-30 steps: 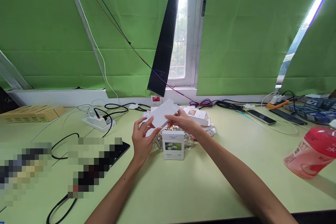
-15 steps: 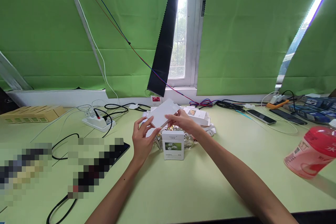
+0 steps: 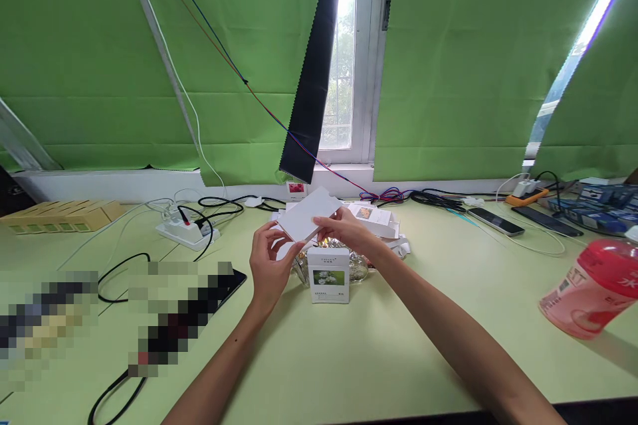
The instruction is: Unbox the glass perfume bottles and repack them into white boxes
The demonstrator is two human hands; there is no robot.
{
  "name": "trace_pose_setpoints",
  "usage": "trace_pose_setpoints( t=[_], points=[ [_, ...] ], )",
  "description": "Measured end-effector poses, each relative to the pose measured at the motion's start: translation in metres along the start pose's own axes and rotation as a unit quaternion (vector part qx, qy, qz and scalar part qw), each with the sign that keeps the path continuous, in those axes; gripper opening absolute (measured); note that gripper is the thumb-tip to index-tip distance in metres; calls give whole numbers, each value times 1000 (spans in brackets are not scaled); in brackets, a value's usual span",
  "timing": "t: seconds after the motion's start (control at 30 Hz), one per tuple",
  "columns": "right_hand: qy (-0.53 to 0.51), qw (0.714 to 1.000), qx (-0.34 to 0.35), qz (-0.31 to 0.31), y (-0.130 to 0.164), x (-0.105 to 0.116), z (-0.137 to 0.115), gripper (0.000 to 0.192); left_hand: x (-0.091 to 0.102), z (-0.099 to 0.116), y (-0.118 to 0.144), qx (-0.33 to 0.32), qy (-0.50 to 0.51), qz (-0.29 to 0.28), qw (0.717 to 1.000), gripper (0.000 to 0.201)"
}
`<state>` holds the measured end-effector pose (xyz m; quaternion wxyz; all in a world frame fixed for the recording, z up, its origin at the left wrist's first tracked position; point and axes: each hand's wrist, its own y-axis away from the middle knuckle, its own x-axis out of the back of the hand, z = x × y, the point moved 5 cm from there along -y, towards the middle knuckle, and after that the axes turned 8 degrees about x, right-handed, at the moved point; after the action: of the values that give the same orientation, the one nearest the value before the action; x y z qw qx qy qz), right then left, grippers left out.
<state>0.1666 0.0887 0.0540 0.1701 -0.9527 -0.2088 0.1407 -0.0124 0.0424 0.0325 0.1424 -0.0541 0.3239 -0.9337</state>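
Between both hands a plain white cardboard box [image 3: 305, 214] is held up, tilted, above the pale green table. My left hand [image 3: 272, 259] grips its lower left edge, thumb in front and fingers curled behind. On the right side, my right hand [image 3: 346, 231] pinches the box with the thumb on its face. Just below stands a small white box with a flower picture [image 3: 329, 277], upright and untouched. Behind it lie crinkled clear packets [image 3: 359, 267], partly hidden. More white boxes [image 3: 376, 216] are piled beyond my right hand.
A pink bottle [image 3: 588, 289] stands at the right. Phones [image 3: 496, 221], cables and a yellow multimeter-like item [image 3: 527, 197] lie at the back right. At left are a power strip [image 3: 187, 234], yellow cartons [image 3: 62, 216] and blurred items. A small picture box [image 3: 296, 191] stands by the wall.
My left fingers have shifted off the front face of the white box toward its edge and back. The box itself has barely moved; the rest looks the same.
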Motion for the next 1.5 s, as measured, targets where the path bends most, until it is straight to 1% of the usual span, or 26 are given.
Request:
trace_pose_setpoints(
  t=[0.13, 0.5, 0.7, 1.0, 1.2, 1.5],
  points=[
    [-3, 1000, 1, -1, 0, -1, -1, 47, 0, 2, 0, -7, -11, 2, 1000, 32],
    [-2, 1000, 17, -21, 0, -4, 0, 49, -1, 2, 1, -14, -22, 1, 1000, 32],
    [6, 1000, 7, -18, -1, -4, 2, 51, -1, 2, 2, -15, -26, -2, 1000, 30],
    [6, 1000, -9, -20, -2, -3, 5, 47, -2, 1, 1, -24, -41, -13, 999, 29],
    [9, 1000, -6, -22, -2, -2, 5, 51, -2, 1, 1, -24, -38, -16, 999, 28],
    [3, 1000, -12, -24, 0, -4, 3, 50, -2, 0, 1, -21, -40, -24, 999, 32]
  ],
)
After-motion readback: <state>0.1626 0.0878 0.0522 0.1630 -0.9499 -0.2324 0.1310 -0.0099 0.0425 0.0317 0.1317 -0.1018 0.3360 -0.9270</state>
